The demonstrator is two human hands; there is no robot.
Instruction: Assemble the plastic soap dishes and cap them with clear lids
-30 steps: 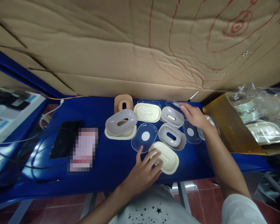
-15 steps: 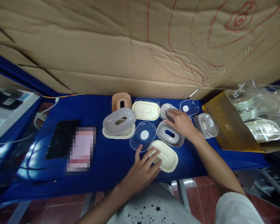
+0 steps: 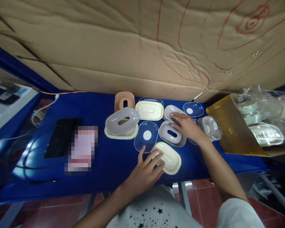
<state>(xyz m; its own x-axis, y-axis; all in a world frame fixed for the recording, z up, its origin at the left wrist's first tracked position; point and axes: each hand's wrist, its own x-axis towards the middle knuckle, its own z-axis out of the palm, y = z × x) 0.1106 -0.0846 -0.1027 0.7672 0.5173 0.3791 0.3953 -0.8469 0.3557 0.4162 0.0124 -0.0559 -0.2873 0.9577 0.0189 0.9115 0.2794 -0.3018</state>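
My left hand (image 3: 148, 169) lies with spread fingers over the left part of a cream oval tray (image 3: 172, 160) near the front edge. My right hand (image 3: 186, 126) reaches over a small grey oval piece (image 3: 169, 110), its fingers apart, touching or just above it. Below that hand sits a grey piece with a slot (image 3: 165, 129). A clear lid with a white round sticker (image 3: 142, 139) lies left of it. Farther left, a grey slotted piece (image 3: 114, 122) leans on a cream tray (image 3: 109, 133), in front of an orange-brown piece (image 3: 124, 96). A second cream tray (image 3: 149, 110) rests at the back.
At the right stands an open cardboard box (image 3: 230, 133) with plastic-wrapped pieces. Beside it are a grey piece in a clear lid (image 3: 210, 125) and another clear lid (image 3: 198, 109). A black tablet-like object (image 3: 58, 139), a blurred pink item (image 3: 83, 147) and cables lie left.
The view has shifted slightly. My right hand's fingers have moved a little off the small grey piece, showing more of it. My left hand has stayed over the cream tray.
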